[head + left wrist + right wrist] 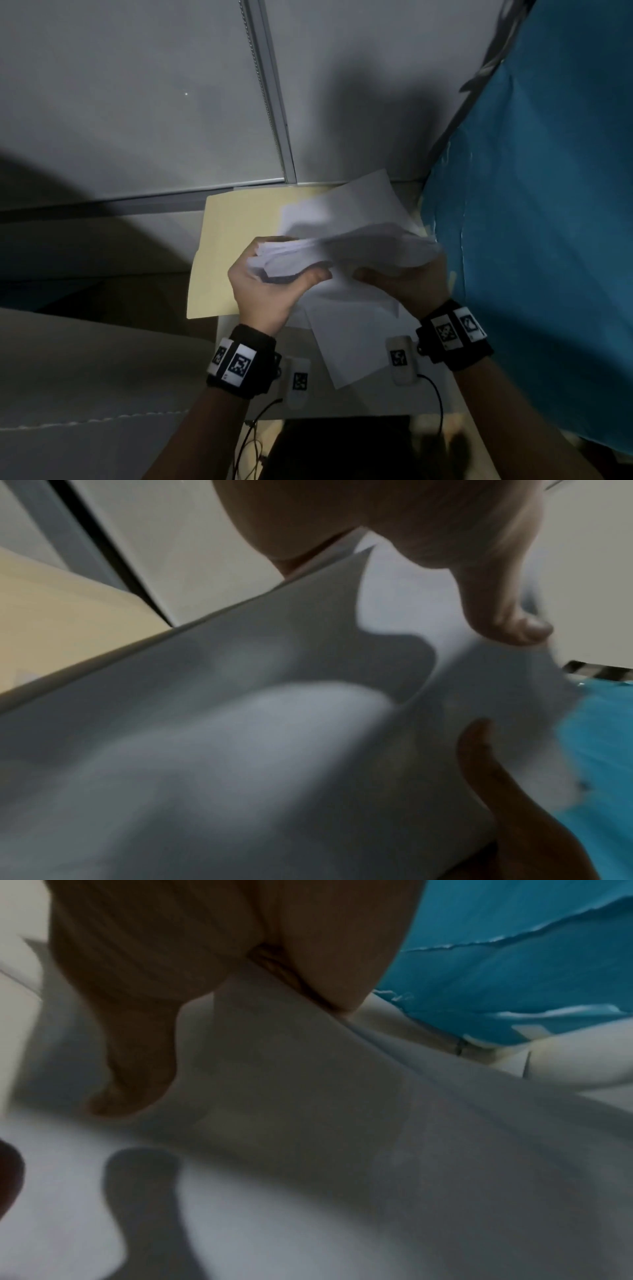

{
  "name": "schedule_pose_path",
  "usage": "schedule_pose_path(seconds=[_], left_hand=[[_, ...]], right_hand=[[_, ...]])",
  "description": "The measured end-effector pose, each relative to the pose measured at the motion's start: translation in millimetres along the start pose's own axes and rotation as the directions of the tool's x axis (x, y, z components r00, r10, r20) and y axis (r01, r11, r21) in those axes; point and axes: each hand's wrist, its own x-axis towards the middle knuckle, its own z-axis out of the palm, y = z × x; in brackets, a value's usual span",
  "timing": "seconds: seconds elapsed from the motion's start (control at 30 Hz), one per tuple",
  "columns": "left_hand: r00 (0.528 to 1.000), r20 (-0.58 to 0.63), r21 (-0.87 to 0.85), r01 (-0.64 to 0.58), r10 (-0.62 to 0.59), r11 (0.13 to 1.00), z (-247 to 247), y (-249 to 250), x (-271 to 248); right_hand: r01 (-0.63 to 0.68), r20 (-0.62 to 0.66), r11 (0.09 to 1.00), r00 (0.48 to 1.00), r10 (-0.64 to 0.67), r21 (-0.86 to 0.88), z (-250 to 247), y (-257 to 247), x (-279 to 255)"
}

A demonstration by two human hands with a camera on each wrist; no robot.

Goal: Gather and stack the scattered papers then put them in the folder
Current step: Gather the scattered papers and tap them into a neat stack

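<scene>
Because your left hand (265,291) and right hand (406,284) both clasp the light, floppy, slippery paper stack (346,246), grip opposite edges firmly above the manila folder (236,250).

The head view looks steeply down from above onto both forearms, taking in the left hand (270,291) and right hand (407,284) where they grip the papers (346,240), with the folder (233,253) just beyond the grip on the pale surface (370,401). The left wrist view sits very close under the left hand (428,534), facing along the thumb across the sheets toward the teal cloth (603,737). The right wrist view is just as close, facing along its own thumb. All three share the papers and the cloth.
</scene>
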Motion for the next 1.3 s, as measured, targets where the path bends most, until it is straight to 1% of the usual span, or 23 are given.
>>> schedule_pose_path(seconds=[0.07, 0.13, 0.23, 0.3, 0.37, 0.4, 0.43, 0.5, 0.6, 0.67, 0.7, 0.77, 0.8, 0.87, 0.97, 1.0, 1.03, 1.07, 1.1, 1.17, 1.2, 1.23, 1.3], left_hand=[[0.994, 0.03, 0.018, -0.108, 0.107, 0.994, 5.5, 8.5, -3.4], [0.983, 0.018, 0.005, -0.181, 0.181, 0.984, 8.8, 9.6, -3.9], [0.983, 0.024, -0.027, -0.18, 0.181, 0.983, 2.2, -2.4, 1.4], [0.991, 0.097, -0.01, -0.096, 0.096, 0.995, -7.3, -23.5, 4.5], [0.98, 0.178, 0.07, 0.077, -0.088, 0.995, -10.9, -52.9, 2.9], [0.964, 0.192, 0.121, 0.162, -0.183, 0.979, -9.9, -67.3, 0.0], [0.953, 0.179, 0.154, 0.218, -0.244, 0.964, -7.1, -80.9, -3.3], [0.956, 0.108, 0.156, 0.255, -0.273, 0.954, -0.8, -98.6, -10.4], [0.958, 0.011, 0.036, 0.287, -0.287, 0.957, 3.5, -99.2, -14.2], [0.958, 0.05, 0.019, 0.282, -0.282, 0.959, 2.9, -104.6, -19.1], [0.951, 0.085, 0.041, 0.296, -0.298, 0.954, 3.5, -110.7, -24.3], [0.924, 0.102, 0.087, 0.36, -0.368, 0.929, 7.1, -124.3, -33.0], [0.91, 0.091, 0.078, 0.399, -0.405, 0.913, 9.2, -129.9, -36.0], [0.907, 0.038, 0.073, 0.417, -0.42, 0.906, 9.2, -138.3, -37.4], [0.931, -0.038, 0.074, 0.365, -0.363, 0.928, -6.0, -133.0, -30.2], [0.935, -0.055, 0.071, 0.355, -0.351, 0.932, -13.5, -132.9, -27.3], [0.928, -0.078, 0.089, 0.371, -0.365, 0.924, -21.4, -134.2, -25.9], [0.913, -0.095, 0.129, 0.406, -0.396, 0.905, -29.8, -138.4, -24.7], [0.891, -0.102, 0.195, 0.454, -0.442, 0.87, -37.6, -145.4, -25.6], [0.842, -0.077, 0.373, 0.52, -0.533, 0.768, -48.2, -162.8, -28.7], [0.807, -0.055, 0.443, 0.547, -0.588, 0.71, -51.8, -172.4, -33.0], [0.773, -0.035, 0.477, 0.57, -0.634, 0.669, -52.3, -179.2, -39.2], [0.738, -0.006, 0.496, 0.588, -0.675, 0.639, -50.4, -187.8, -51.7]], right_hand=[[0.015, 0.049, 1.0, 0.999, -0.014, -0.022, 6.2, -2.2, -4.8], [0.027, 0.06, 0.999, 0.998, -0.025, -0.021, 11.8, -5.9, -7.5], [-0.026, 0.032, 0.999, 0.999, 0.025, 0.04, 7.8, 10.6, -5.7], [-0.113, 0.05, 0.993, 0.993, 0.111, 0.026, 6.5, 33.8, -4.8], [-0.248, 0.108, 0.969, 0.963, 0.248, -0.015, 14.1, 59.7, -5.3], [-0.303, 0.12, 0.952, 0.945, 0.305, -0.037, 21.1, 71.9, -5.6], [-0.331, 0.108, 0.942, 0.936, 0.335, -0.048, 28.3, 80.2, -5.5], [-0.338, 0.058, 0.941, 0.939, 0.338, -0.024, 38.7, 79.5, -5.4], [-0.308, 0.036, 0.951, 0.951, 0.307, 0.025, 30.3, 67.5, -4.6], [-0.32, 0.049, 0.947, 0.947, 0.319, 0.03, 25.1, 72.3, -11.8], [-0.358, 0.046, 0.934, 0.933, 0.357, 0.009, 27.1, 82.0, -18.1], [-0.443, 0.04, 0.896, 0.895, 0.444, -0.035, 36.6, 100.9, -28.6], [-0.466, 0.044, 0.885, 0.884, 0.466, -0.016, 41.7, 107.6, -32.1], [-0.426, 0.035, 0.904, 0.904, 0.427, -0.023, 45.5, 116.7, -30.3], [-0.255, 0.102, 0.949, 0.955, 0.277, -0.188, 34.7, 122.1, -18.2], [-0.219, 0.093, 0.952, 0.966, 0.243, -0.215, 27.9, 125.9, -13.5], [-0.225, 0.054, 0.94, 0.968, 0.246, -0.257, 18.2, 135.0, -9.6], [-0.254, -0.001, 0.908, 0.963, 0.269, -0.333, 7.9, 145.0, -5.1], [-0.306, -0.065, 0.832, 0.948, 0.313, -0.462, -3.1, 154.3, -2.2], [-0.428, -0.183, 0.606, 0.887, 0.424, -0.67, -22.2, 172.2, 0.5], [-0.476, -0.231, 0.524, 0.855, 0.465, -0.707, -26.3, 178.8, 1.6], [-0.505, -0.263, 0.486, 0.836, 0.483, -0.714, -28.0, 182.6, 4.1], [-0.532, -0.286, 0.506, 0.827, 0.484, -0.679, -22.7, 185.1, 14.8]])
